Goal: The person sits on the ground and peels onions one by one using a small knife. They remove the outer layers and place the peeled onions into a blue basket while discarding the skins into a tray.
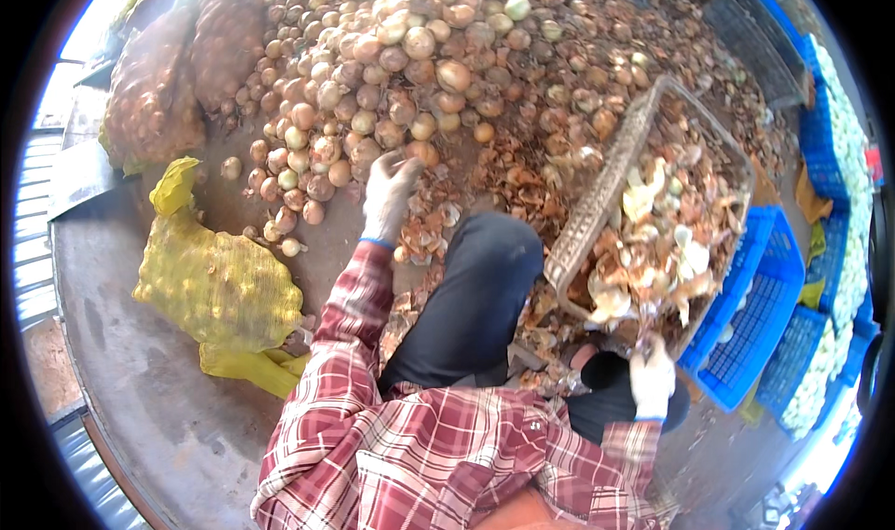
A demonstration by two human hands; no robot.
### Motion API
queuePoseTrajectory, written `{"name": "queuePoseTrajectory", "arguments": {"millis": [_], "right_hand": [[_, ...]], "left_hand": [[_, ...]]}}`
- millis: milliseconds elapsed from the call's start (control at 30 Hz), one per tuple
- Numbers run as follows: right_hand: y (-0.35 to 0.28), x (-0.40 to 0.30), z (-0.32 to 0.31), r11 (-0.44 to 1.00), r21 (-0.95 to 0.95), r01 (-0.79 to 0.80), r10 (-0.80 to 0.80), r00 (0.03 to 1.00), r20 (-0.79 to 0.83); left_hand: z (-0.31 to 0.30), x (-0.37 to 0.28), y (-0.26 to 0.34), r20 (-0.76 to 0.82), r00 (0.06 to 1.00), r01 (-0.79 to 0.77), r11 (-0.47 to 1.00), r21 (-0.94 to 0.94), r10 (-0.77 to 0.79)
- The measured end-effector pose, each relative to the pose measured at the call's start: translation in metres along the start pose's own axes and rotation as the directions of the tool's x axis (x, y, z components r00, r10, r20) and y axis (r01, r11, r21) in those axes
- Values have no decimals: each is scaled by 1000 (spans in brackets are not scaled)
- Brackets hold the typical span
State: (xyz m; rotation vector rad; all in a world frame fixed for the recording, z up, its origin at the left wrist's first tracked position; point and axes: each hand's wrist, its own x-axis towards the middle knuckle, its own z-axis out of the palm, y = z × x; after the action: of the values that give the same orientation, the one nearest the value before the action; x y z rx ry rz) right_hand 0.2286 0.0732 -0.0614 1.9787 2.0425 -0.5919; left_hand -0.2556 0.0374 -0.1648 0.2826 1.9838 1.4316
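A large heap of unpeeled onions (391, 61) spreads across the floor before me. My left hand (389, 191), in a white glove with a blue cuff, reaches to the near edge of the heap, its fingers apart beside an onion (424, 153). To my right stands a plastic crate (607, 187) filled with onion skins and peeled layers (650, 250). At the crate's near end is my right hand (652, 376), also gloved, its fingers closed around something small and blurred that I cannot make out.
A yellow mesh sack (224, 285) lies at the left, with larger filled mesh sacks (154, 96) behind it. A blue crate (755, 306) holding a few pale onions stands right of the skins. Farther right are blue crates full of peeled onions (846, 180). Loose skins (521, 180) litter the floor.
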Motion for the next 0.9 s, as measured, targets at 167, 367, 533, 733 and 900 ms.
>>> {"name": "queuePoseTrajectory", "arguments": {"millis": [167, 367, 533, 733, 900], "right_hand": [[-26, 5, 1, 982, 188, -27, 53, 989, -137], [-27, 5, 28, 831, 530, -166, 172, 984, 39], [-122, 7, -10, 508, 804, -310, 68, 945, 321], [-196, 35, -35, 682, 321, 657, -555, 751, -358], [-217, -13, -80, 546, 177, 819, -714, 566, -413]], "left_hand": [[88, 113, 35, 16, 998, -67, 894, 444, 66], [145, 228, 19, -59, 998, 57, 654, 755, -19], [115, 198, 3, 176, 982, -18, 969, -246, 63], [65, 22, 61, 637, 720, 433, 541, -721, 274], [41, -85, 112, 603, 715, 259, 666, -700, 355]]}}
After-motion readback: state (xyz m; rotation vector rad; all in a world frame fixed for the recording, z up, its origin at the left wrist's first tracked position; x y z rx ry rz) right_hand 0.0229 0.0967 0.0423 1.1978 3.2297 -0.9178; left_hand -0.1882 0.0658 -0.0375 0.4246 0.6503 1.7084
